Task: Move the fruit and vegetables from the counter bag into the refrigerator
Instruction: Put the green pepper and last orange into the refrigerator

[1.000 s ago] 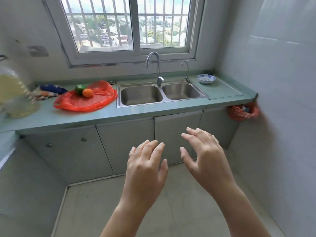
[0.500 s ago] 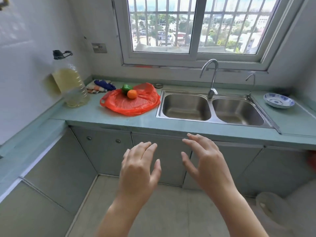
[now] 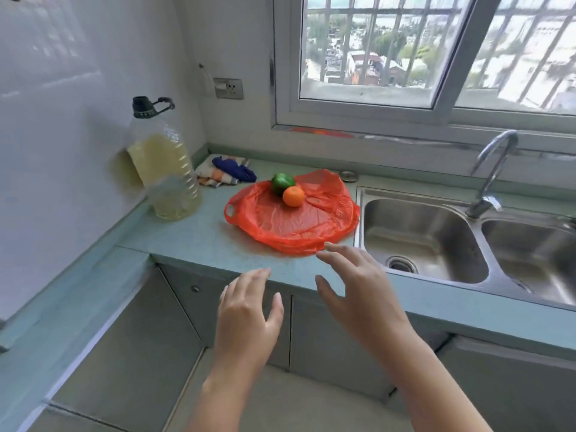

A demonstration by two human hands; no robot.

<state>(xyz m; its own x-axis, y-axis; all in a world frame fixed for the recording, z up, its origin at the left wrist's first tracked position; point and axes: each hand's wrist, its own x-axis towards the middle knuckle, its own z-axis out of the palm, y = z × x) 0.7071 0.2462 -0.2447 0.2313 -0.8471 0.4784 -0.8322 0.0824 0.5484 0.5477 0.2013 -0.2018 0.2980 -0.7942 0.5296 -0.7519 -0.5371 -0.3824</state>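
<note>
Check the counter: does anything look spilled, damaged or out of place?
Nothing looks spilled or damaged. One oddity: the bag lies spread flat on the counter, and the orange and pepper sit on top of it, not inside.

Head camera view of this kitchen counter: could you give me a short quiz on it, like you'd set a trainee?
1. True or false: the left hand and the right hand each hold something.
2. What lies beside the round orange fruit on the crumpled red plastic bag? A) shiny green bell pepper B) yellow banana C) steel knife
3. Which hand is nearer the bag?
Key: 1 false, both hands are open and empty. 2 A. 3 the right hand, its fingertips at the bag's near edge.
</note>
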